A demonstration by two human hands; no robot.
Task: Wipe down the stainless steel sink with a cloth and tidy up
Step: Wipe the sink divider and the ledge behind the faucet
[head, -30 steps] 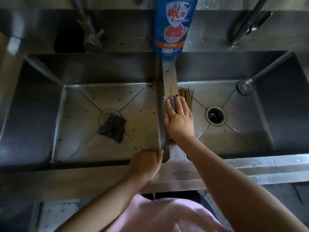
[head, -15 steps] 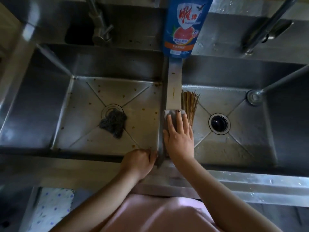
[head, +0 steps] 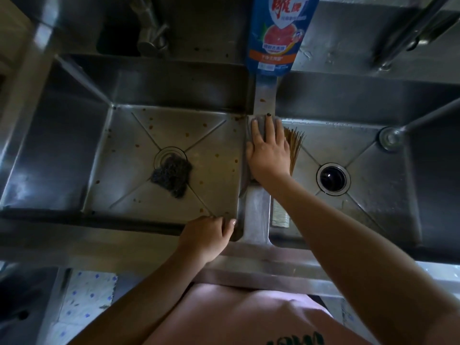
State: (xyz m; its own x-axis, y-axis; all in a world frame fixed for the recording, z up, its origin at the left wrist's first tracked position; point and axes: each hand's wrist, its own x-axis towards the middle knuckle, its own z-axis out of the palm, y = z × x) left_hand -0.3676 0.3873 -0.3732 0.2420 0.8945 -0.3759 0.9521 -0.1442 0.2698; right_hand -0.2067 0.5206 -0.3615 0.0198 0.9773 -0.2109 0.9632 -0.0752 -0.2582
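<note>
A double stainless steel sink point(head: 258, 215) fills the view, its two basins split by a narrow divider. My right hand point(head: 268, 150) lies flat with straight fingers on a grey cloth point(head: 258, 120), pressing it onto the divider's far half. My left hand point(head: 211, 235) rests on the near rim of the left basin, its fingers curled over the edge. The left basin's floor point(head: 124, 175) is dotted with brown specks.
A dark steel scourer point(head: 171, 174) lies on the left basin's drain. A bundle of bamboo sticks point(head: 295, 145) lies in the right basin beside its open drain point(head: 333, 179). A blue detergent bottle point(head: 278, 33) stands behind the divider. Taps point(head: 149, 33) rise at the back.
My right hand has slid the cloth farther along the divider toward the back. My left hand has stayed on the near rim. The camera has shifted.
</note>
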